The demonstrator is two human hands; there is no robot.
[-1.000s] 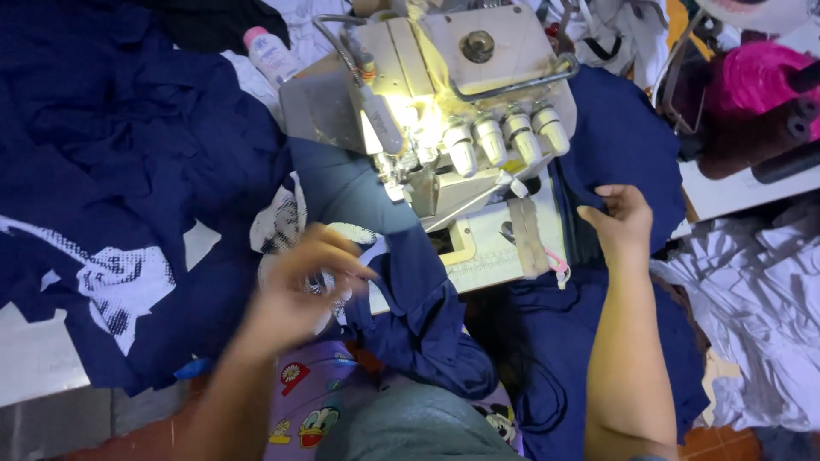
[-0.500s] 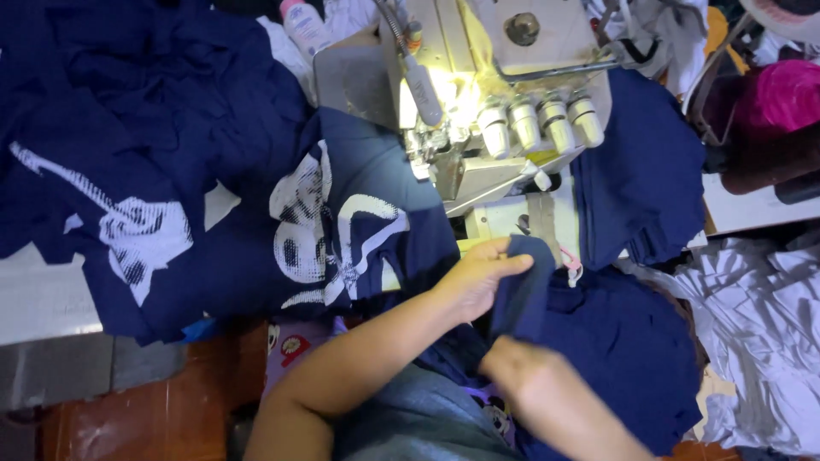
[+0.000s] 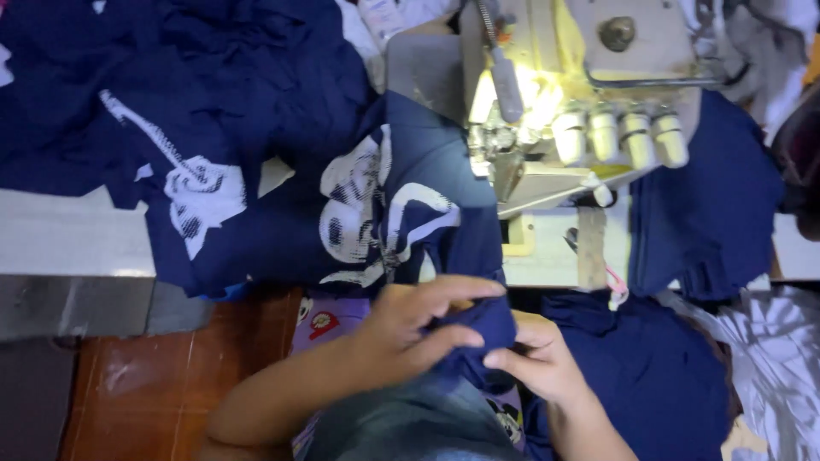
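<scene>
A navy fabric piece (image 3: 478,333) with a white print hangs off the front of the sewing machine (image 3: 564,128). My left hand (image 3: 414,329) pinches its lower edge from the left. My right hand (image 3: 542,358) grips the same edge from below and the right. Both hands meet just under the machine bed, over my lap. The upper part of the cloth (image 3: 401,205) lies under the lit needle area.
A heap of navy printed garments (image 3: 188,111) covers the table on the left. More navy cloth (image 3: 709,205) lies right of the machine and hangs below it. White fabric (image 3: 769,358) sits at lower right. The grey table edge (image 3: 68,248) and red floor (image 3: 171,376) show at left.
The view has moved closer and shifted. My right hand left the cloth beside the machine and came down to my lap; both hands now hold the navy piece's edge together.
</scene>
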